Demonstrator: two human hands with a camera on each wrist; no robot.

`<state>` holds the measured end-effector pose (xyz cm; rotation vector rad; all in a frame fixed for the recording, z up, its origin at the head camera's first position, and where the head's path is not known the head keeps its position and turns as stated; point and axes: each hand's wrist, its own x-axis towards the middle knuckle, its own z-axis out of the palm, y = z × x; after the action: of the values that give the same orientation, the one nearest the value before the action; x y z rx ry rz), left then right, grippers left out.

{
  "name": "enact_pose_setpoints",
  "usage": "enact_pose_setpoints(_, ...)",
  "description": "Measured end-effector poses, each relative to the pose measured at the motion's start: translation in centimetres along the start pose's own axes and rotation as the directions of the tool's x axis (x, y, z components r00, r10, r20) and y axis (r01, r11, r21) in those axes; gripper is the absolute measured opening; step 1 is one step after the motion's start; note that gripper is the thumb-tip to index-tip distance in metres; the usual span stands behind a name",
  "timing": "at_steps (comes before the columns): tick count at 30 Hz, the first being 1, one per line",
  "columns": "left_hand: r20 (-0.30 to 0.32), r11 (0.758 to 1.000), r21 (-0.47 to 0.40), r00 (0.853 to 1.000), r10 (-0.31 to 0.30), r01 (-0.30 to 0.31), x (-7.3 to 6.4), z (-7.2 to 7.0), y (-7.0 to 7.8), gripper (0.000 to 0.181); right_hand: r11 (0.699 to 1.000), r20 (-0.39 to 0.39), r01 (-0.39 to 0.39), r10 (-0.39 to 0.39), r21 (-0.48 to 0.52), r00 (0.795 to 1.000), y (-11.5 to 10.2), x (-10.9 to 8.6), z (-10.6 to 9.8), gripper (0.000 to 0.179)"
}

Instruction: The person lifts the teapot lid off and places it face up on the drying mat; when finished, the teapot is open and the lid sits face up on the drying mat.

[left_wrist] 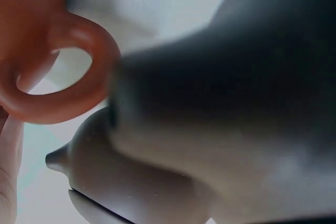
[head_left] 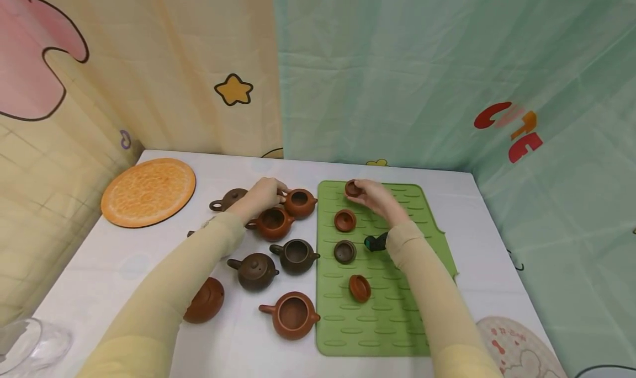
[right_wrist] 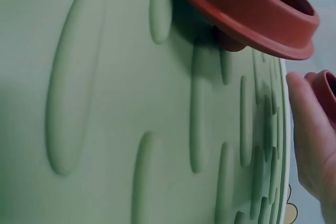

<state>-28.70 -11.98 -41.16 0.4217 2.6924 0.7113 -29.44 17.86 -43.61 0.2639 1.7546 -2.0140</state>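
Observation:
At the back of the table, my left hand (head_left: 263,195) pinches the handle side of a small lidless reddish-brown teapot (head_left: 300,202). Another open reddish teapot (head_left: 273,224) stands just in front of it, and a dark lidded teapot (head_left: 233,198) is on the left, partly behind the hand. My right hand (head_left: 374,197) holds a small reddish teapot lid (head_left: 353,188), hollow side up, over the far left corner of a green mat (head_left: 397,334). In the right wrist view, a nearer lid (right_wrist: 252,17) lies knob down on the mat.
More lids, a reddish one (head_left: 345,220), a dark one (head_left: 345,251) and a tilted one (head_left: 360,288), line the mat's left side. Nearby stand a dark open teapot (head_left: 296,256), a dark lidded teapot (head_left: 255,271) and a reddish open teapot (head_left: 292,315). An orange round mat (head_left: 149,192) lies back left.

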Motion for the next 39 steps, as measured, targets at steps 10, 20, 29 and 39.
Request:
enact_pose_setpoints(10, 0.016, 0.998, 0.019, 0.998, 0.061, -0.062, 0.0, -0.3, -0.8, 0.032, 0.958, -0.046, 0.005, -0.019, -0.288, 0.999, 0.6, 0.1, 0.4, 0.052)
enact_pose_setpoints(20, 0.027, 0.997, -0.065, 0.999, 0.047, -0.045, 0.1, 0.0, -1.7, 0.034, 0.945, -0.142, -0.043, -0.003, -0.324, 0.990, 1.0, 0.2, 1.2, 0.044)
enact_pose_setpoints(29, 0.026, 0.996, -0.083, 0.999, 0.039, -0.037, 0.2, 0.1, -1.8, 0.034, 0.927, -0.171, -0.065, 0.000, -0.371, 0.985, 1.2, 0.2, 1.1, 0.043)
enact_pose_setpoints(39, 0.022, 0.996, -0.089, 1.000, 0.005, -0.003, 0.1, 0.1, -1.4, 0.035, 0.921, -0.167, -0.065, 0.001, -0.383, 0.986, 1.2, 0.6, 1.1, 0.043)
